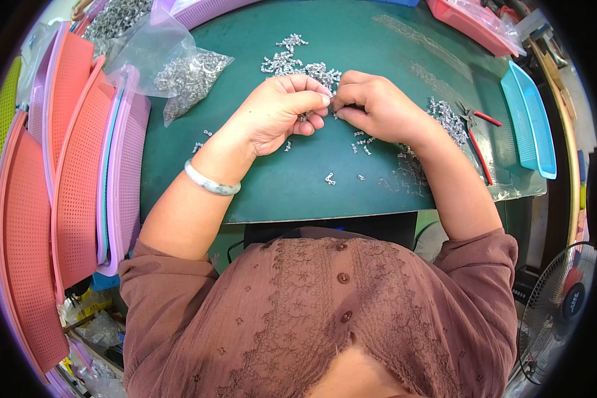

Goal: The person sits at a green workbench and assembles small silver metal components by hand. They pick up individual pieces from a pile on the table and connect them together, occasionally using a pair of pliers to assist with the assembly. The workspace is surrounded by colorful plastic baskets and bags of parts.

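My left hand [278,109] is closed, thumb and forefinger pinching a tiny silver metal part, with more of these parts showing under its curled fingers. Right against those fingertips, my right hand [378,109] is also closed in a pinch on a small metal part, mostly hidden by the fingers. Just beyond the hands lies a loose pile of small silver metal parts [284,64]. A second pile of similar parts [448,122] sits by my right forearm. A few single parts [330,179] are scattered on the green tabletop [278,192] nearer to me.
Red-handled pliers [474,136] lie open at the right, near a blue plastic basket [529,119]. A clear bag of metal parts [191,76] rests at the left, beside stacked pink and purple baskets [79,172]. A pink basket [474,26] stands far right; a fan [564,305] is at lower right.
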Tool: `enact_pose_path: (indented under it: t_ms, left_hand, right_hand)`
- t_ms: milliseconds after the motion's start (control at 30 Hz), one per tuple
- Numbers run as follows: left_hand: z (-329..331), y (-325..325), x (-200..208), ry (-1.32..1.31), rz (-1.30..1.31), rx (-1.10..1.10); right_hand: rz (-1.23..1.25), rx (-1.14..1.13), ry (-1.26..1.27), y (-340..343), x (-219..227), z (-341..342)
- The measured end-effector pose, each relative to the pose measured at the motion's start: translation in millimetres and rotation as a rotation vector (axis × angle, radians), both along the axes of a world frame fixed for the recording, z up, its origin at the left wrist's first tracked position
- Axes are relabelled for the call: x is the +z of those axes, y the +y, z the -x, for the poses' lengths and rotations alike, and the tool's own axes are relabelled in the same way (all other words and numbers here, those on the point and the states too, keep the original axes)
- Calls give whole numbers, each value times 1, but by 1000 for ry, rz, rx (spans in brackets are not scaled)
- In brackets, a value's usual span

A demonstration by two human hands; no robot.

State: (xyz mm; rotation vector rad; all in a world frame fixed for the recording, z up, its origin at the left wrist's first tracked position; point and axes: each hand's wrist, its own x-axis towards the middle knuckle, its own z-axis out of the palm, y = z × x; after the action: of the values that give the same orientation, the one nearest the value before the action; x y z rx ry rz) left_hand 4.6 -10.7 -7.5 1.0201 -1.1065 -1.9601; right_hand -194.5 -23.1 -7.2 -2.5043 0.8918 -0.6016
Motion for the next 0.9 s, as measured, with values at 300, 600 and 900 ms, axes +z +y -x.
enact_pose_path:
  t_ms: [300,600,900]
  left_hand:
    - [-7,-7,-2,190,-39,-62]
    - [-6,-6,0,153,-41,-48]
    - [0,-3,0,3,-24,24]
  right_hand:
    - [-12,30,-25,2,2,0]
    - [-15,40,-25,2,3,1]
    - [10,41,6,2,3,2]
